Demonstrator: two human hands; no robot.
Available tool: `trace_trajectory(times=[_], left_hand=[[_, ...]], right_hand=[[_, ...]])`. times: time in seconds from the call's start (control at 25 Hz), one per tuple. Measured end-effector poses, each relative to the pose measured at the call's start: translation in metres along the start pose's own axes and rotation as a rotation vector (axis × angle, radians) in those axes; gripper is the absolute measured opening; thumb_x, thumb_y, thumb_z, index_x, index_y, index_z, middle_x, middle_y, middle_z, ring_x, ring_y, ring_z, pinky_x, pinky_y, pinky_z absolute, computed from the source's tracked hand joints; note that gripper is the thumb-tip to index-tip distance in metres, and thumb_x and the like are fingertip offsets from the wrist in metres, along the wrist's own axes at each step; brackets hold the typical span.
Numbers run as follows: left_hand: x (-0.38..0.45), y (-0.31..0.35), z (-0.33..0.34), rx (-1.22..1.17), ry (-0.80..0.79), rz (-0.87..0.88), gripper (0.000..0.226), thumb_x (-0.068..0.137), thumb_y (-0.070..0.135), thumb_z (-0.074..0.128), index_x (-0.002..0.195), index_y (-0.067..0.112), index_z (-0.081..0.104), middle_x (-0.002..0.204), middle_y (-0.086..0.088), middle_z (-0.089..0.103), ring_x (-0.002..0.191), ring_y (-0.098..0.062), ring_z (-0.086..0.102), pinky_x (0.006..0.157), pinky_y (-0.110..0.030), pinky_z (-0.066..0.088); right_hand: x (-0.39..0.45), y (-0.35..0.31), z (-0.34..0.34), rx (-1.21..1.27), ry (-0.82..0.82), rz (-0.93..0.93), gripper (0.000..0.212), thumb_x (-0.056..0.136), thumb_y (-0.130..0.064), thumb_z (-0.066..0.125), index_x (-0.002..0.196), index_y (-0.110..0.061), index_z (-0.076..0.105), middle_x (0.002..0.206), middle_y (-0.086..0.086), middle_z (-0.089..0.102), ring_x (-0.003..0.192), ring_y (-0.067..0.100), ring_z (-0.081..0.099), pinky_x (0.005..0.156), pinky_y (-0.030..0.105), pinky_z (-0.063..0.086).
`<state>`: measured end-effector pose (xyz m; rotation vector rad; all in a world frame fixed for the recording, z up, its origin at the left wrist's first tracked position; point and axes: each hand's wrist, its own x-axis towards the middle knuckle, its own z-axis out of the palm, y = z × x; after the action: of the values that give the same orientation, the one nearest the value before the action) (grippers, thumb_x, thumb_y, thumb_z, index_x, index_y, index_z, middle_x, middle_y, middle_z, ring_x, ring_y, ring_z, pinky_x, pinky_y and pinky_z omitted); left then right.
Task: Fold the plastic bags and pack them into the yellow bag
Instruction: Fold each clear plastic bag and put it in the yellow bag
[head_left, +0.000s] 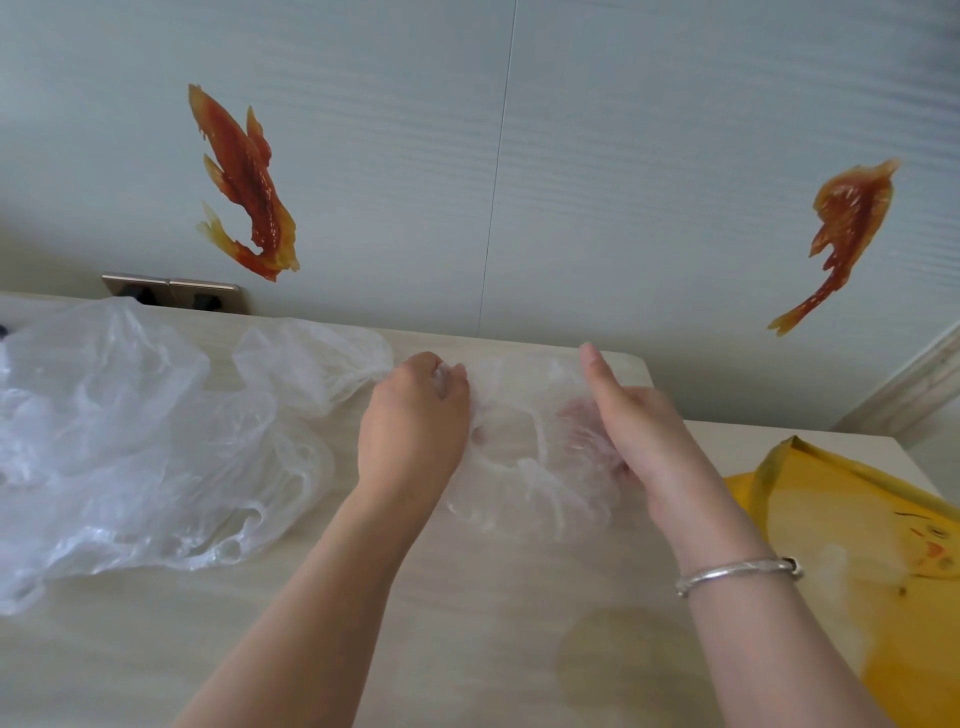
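Clear plastic bag (524, 447) lay on the wooden table (322, 639), mid-frame; left hand (415, 421) gripped its gathered edge, fingers curled; right hand (631, 421) slid inside it, fingers straight, tips blurred behind film; crumpled bags (130, 441) lay left, cut off; yellow bag (857, 561) right, partly out of frame.

Soft even daylight, wide-angle edge distortion.

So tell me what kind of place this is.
Probably a room in a home: a light wooden table against a wall with fish decals, a wall socket, and household plastic bags.
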<state>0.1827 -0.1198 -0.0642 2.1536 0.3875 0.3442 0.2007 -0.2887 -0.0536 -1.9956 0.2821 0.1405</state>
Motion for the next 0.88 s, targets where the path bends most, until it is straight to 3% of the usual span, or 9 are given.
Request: trace_trajectory(times=[0.12,0.2,0.32,0.44,0.52,0.64,0.72,0.8,0.88], left_hand=[[0.001,-0.001,-0.003,0.040,0.021,-0.072,0.029,0.097,0.029,0.039,0.077,0.010,0.047,0.073,-0.006,0.057,0.080,-0.035,0.060,0.069,-0.038,0.047],[0.002,0.000,-0.005,0.081,-0.050,-0.115,0.032,0.098,0.033,0.039,0.081,0.007,0.050,0.074,-0.004,0.055,0.087,-0.034,0.059,0.070,-0.035,0.043],[-0.001,0.006,-0.009,0.101,-0.208,-0.170,0.062,0.092,0.060,0.034,0.066,0.008,0.055,0.071,-0.007,0.062,0.084,-0.031,0.063,0.077,-0.036,0.049],[-0.003,0.012,-0.013,0.020,-0.206,-0.198,0.084,0.086,0.076,0.028,0.089,0.002,0.068,0.083,-0.010,0.070,0.081,-0.026,0.066,0.081,-0.040,0.051],[-0.003,0.017,-0.018,-0.139,-0.301,-0.293,0.068,0.088,0.068,0.042,0.098,0.005,0.068,0.078,-0.005,0.071,0.072,-0.020,0.066,0.074,-0.032,0.052],[-0.006,0.018,-0.022,-0.408,-0.588,-0.434,0.031,0.091,0.040,0.060,0.100,0.011,0.067,0.081,-0.003,0.074,0.069,-0.016,0.067,0.069,-0.027,0.054],[-0.005,0.016,-0.017,-0.474,-0.515,-0.390,0.016,0.091,0.024,0.063,0.101,0.012,0.066,0.081,-0.006,0.070,0.059,-0.013,0.062,0.056,-0.021,0.051],[-0.004,0.016,-0.014,-0.449,-0.288,-0.316,0.009,0.091,0.017,0.062,0.099,0.012,0.063,0.074,-0.005,0.063,0.048,-0.011,0.055,0.043,-0.016,0.043],[-0.004,0.015,-0.013,-0.381,-0.104,-0.228,0.006,0.092,0.015,0.058,0.098,0.013,0.058,0.071,-0.002,0.060,0.039,-0.005,0.051,0.035,-0.013,0.037]], right_hand=[[-0.002,0.002,0.002,0.178,-0.221,0.093,0.030,0.084,-0.045,0.067,0.078,-0.016,0.061,0.072,0.000,0.068,0.066,0.019,0.062,0.065,0.031,0.045],[-0.001,0.003,0.004,0.226,-0.133,0.058,0.017,0.088,-0.024,0.067,0.074,-0.015,0.063,0.073,0.001,0.069,0.062,0.017,0.062,0.057,0.026,0.045],[0.002,0.004,0.000,0.149,0.023,-0.054,0.020,0.090,-0.019,0.064,0.073,-0.010,0.068,0.071,0.005,0.064,0.065,0.020,0.057,0.059,0.025,0.044],[-0.006,-0.001,-0.005,0.248,-0.147,-0.053,0.026,0.092,-0.025,0.063,0.082,-0.003,0.072,0.078,0.012,0.069,0.074,0.028,0.066,0.069,0.033,0.050],[-0.015,-0.008,-0.009,0.311,-0.259,-0.030,0.028,0.093,-0.030,0.060,0.082,-0.008,0.074,0.072,0.008,0.072,0.070,0.026,0.071,0.061,0.025,0.054],[-0.017,-0.012,-0.013,0.318,-0.251,0.023,0.038,0.093,-0.042,0.055,0.083,-0.011,0.075,0.068,0.007,0.071,0.065,0.020,0.070,0.054,0.023,0.052],[-0.013,-0.009,-0.017,0.309,-0.204,0.115,0.046,0.093,-0.054,0.049,0.085,-0.014,0.071,0.073,0.006,0.073,0.067,0.019,0.070,0.058,0.027,0.051],[-0.011,-0.006,-0.018,0.347,-0.210,0.195,0.049,0.091,-0.061,0.046,0.094,-0.016,0.065,0.081,0.005,0.073,0.068,0.019,0.068,0.059,0.029,0.051],[-0.014,-0.004,-0.015,0.353,-0.252,0.220,0.040,0.092,-0.052,0.052,0.106,-0.015,0.059,0.093,0.009,0.069,0.063,0.019,0.066,0.051,0.028,0.051]])
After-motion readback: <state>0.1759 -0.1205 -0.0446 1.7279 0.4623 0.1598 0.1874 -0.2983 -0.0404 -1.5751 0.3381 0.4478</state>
